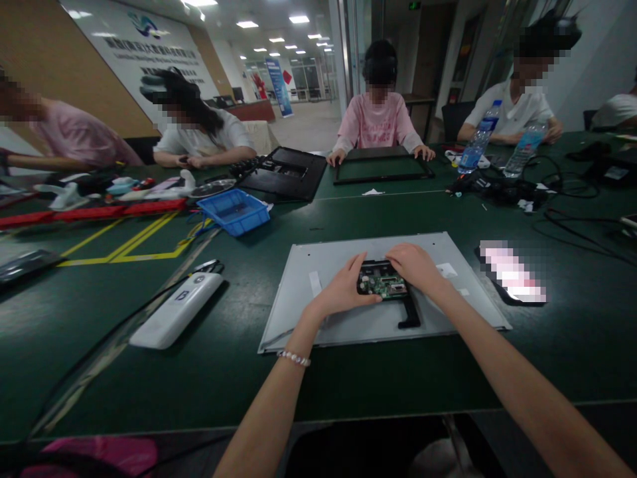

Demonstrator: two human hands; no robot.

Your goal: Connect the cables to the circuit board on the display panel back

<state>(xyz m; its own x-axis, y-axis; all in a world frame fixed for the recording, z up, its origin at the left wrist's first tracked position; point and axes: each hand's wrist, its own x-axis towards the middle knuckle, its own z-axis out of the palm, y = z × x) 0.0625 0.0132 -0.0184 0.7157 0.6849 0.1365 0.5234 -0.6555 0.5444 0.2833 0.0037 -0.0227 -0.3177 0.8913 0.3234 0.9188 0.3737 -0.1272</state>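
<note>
Table (pixel 149 372), left hand (pixel 343 290), right hand (pixel 416 265) clasping circuit board (pixel 383 285)

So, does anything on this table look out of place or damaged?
Nothing spilled or broken. The left hand and right hand hold a small green circuit board on a flat grey metal panel. Only the black cables at far right lie tangled.

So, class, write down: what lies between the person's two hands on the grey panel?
A green circuit board lies between the left hand and the right hand, both touching its edges, on the grey panel. The head view shows it.
</note>
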